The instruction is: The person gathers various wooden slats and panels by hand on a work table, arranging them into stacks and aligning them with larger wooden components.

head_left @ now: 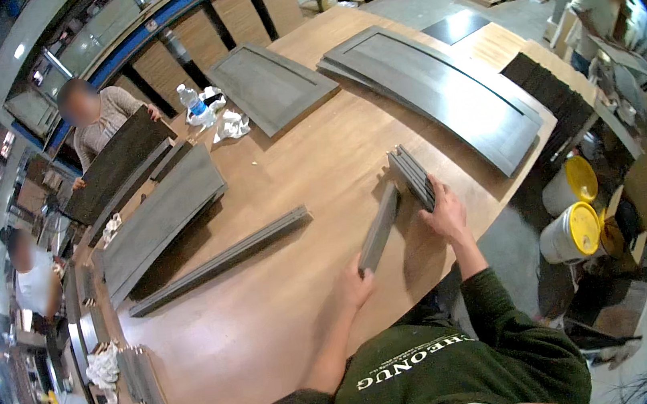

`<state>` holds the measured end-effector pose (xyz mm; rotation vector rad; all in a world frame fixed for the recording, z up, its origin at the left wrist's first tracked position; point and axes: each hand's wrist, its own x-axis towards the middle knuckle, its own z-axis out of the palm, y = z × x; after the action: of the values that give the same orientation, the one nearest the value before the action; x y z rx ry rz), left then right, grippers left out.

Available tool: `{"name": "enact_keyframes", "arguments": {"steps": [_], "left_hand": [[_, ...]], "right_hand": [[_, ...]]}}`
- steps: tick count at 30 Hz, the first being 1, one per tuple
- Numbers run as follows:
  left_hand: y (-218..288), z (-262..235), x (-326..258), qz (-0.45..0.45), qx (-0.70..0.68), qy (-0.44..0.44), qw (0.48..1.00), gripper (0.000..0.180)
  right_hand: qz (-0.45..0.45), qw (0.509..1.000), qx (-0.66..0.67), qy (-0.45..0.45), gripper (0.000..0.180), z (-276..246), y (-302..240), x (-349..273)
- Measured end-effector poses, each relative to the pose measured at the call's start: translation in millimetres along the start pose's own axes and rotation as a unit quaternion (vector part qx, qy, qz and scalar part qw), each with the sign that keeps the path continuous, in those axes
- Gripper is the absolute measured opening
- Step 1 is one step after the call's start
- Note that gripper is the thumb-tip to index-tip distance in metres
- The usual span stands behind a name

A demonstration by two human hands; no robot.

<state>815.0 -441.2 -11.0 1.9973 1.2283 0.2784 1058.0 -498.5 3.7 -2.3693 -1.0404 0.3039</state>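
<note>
My left hand is closed round the near end of a short grey wooden rail, which tilts up off the table. Beside it, my right hand grips a small bundle of grooved grey rails; its fingers wrap the bundle's right side. The far end of the single rail comes close to the bundle; whether they touch I cannot tell. Left of my hands lie long grey rails side by side on the brown table. A grey panel rests behind them.
Framed grey panels are stacked at the far right, and another panel lies at the back. A water bottle stands near crumpled paper. Across the table a person holds a dark panel. Yellow-lidded buckets stand on the floor at right.
</note>
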Motion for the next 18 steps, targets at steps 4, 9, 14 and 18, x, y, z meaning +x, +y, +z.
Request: {"name": "enact_keyframes", "arguments": {"steps": [4, 9, 14, 18], "left_hand": [[-77.1, -71.7, -70.5, 0.022, 0.083, 0.007, 0.996, 0.045], [-149.3, -106.6, -138.2, 0.07, 0.188, 0.053, 0.978, 0.03], [-193.2, -96.8, -150.2, 0.167, 0.18, 0.158, 0.956, 0.029], [-176.4, -123.2, -172.1, 0.125, 0.163, 0.074, 0.976, 0.029]], "right_hand": [[-0.003, 0.998, -0.068, 0.009, 0.077, 11.7, 24.5, 8.6], [-0.096, 0.985, -0.106, 0.101, 0.087, 9.2, -68.7, -50.9], [-0.361, 0.912, -0.066, -0.185, 0.083, 84.3, -185.2, -177.7], [-0.371, 0.888, -0.168, -0.214, 0.052, 126.6, -199.7, -219.2]]}}
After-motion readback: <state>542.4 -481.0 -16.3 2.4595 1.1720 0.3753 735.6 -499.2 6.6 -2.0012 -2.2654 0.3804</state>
